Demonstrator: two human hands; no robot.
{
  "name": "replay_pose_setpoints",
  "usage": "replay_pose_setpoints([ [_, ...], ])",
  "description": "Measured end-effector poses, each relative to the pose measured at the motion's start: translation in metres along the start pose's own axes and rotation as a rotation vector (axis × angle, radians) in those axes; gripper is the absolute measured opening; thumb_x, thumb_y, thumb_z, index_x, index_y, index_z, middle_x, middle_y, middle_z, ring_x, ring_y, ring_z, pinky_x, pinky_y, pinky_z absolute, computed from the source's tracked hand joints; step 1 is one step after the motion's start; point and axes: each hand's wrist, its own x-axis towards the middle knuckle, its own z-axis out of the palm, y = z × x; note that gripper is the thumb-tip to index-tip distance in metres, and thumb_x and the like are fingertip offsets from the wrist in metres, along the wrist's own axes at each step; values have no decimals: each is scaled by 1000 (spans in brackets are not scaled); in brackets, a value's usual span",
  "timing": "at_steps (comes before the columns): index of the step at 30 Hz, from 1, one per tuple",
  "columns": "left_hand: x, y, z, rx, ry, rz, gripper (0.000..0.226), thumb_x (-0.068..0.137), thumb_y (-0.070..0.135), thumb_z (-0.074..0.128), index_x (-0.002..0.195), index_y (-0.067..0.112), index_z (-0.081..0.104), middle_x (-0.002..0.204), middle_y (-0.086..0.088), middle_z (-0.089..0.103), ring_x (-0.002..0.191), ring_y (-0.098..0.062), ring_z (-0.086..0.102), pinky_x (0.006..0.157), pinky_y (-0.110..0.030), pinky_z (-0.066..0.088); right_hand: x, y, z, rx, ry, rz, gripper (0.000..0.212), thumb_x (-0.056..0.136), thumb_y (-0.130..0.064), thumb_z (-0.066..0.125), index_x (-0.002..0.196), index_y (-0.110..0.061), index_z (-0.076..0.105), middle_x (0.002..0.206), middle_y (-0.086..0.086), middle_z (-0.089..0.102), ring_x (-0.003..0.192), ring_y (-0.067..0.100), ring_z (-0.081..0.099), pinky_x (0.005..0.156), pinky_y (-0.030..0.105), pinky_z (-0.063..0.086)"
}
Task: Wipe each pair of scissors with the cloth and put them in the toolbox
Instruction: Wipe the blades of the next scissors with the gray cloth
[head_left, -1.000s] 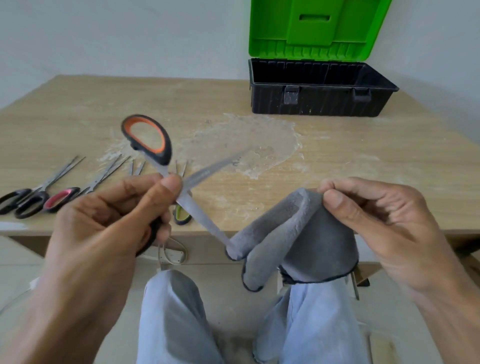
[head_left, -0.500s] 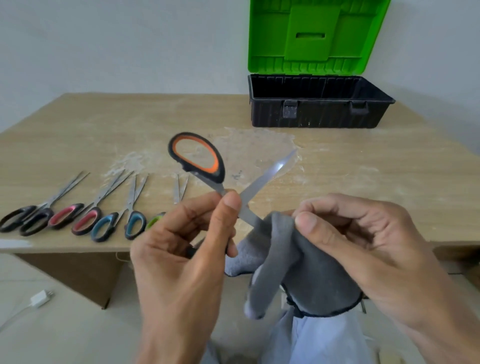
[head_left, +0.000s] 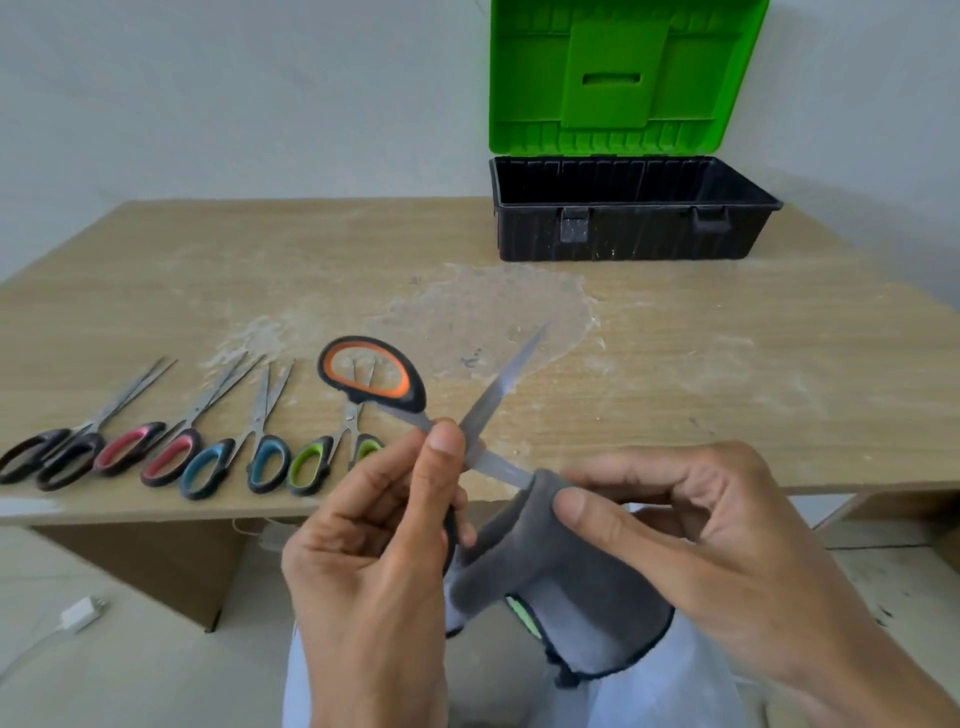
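Person seated at the table, both hands up in front of the near edge. L hand grips the orange-handled scissors: thumb and forefinger pinch at approx the pivot, other fingers curled round the lower handle, which is mostly hidden. Scissors are spread wide, blades making an X; the orange loop sticks up-left, one bare blade points up-right twd the toolbox, the other runs down-right into the grey cloth. R hand pinches the cloth round that blade btwn thumb and forefinger, remaining fingers loosely bent behind; rest of the cloth hangs down over the lap. Toolbox sits at the far right of the table, green lid standing upright, black tub open, well apart from the hands. On the person's left, along the near edge, a row of smaller scissors lies w/ handles twd the person: black pair, pink pair, blue pair, green pair, each just beside the next. Pale stain mid-table. White plug w/ cable on the floor, lower left.
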Motion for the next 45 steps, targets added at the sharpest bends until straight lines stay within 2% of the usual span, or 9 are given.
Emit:
replay_pose_setpoints([
  [11,-2,-1,-2,-12,-15,-67,8,66,23,78,71,17,81,55,-8,63,43,-14,52,45,-19,48,5,3,11,50,113,8,15,82,-34,77,91,-27,88,86,-4,84,87,20,81,88,59,62],
  [17,4,-8,-11,24,-51,-129,14,58,22,80,69,14,80,56,-9,66,46,-15,59,51,-23,52,9,8,5,-32,153,-8,14,81,-41,78,89,-35,87,77,0,82,76,31,77,76,53,59],
  [25,2,-8,-11,51,-58,-102,7,61,19,79,62,12,77,53,-12,64,42,-18,51,44,-21,45,4,12,8,114,217,-96,17,81,-27,78,94,-23,87,88,-5,84,85,12,81,75,18,60],
  [29,-2,-7,-9,34,-54,-118,8,61,19,78,63,11,77,53,-12,64,40,-15,52,42,-17,46,2,11,13,14,137,-102,17,88,-24,75,101,-22,86,93,-11,84,92,7,80,84,21,61],
  [33,-4,-9,-10,60,-32,-112,11,59,23,79,62,12,77,53,-12,64,39,-15,51,41,-17,45,3,9,5,-92,-27,-31,21,89,-38,71,101,-31,86,93,-18,82,92,0,78,78,14,56],
  [37,-5,-11,-9,32,-58,-194,12,58,19,79,63,9,77,53,-12,63,37,-14,49,38,-17,45,1,11,-2,-170,-79,-23,30,94,-53,65,91,-31,85,61,4,66,57,20,60,57,32,45],
  [41,-3,-9,-7,25,-114,-211,9,53,14,80,62,12,78,57,-9,69,41,-14,52,40,-19,46,1,14,-4,-192,-90,-39,42,93,-65,59,93,-31,84,70,19,68,64,36,63,61,46,46],
  [43,-3,-10,-7,40,-103,-200,11,51,13,81,61,12,78,61,-12,71,41,-15,53,41,-20,48,1,14,-3,-182,-86,-48,40,95,-63,59,92,-32,84,70,9,72,64,27,66,60,40,49],
  [45,-4,-12,-8,41,-73,-184,12,51,13,82,62,10,78,60,-13,69,40,-17,51,41,-20,48,0,15,-1,-157,-67,-48,33,97,-57,62,91,-34,85,64,-4,71,57,6,62,55,20,44],
])
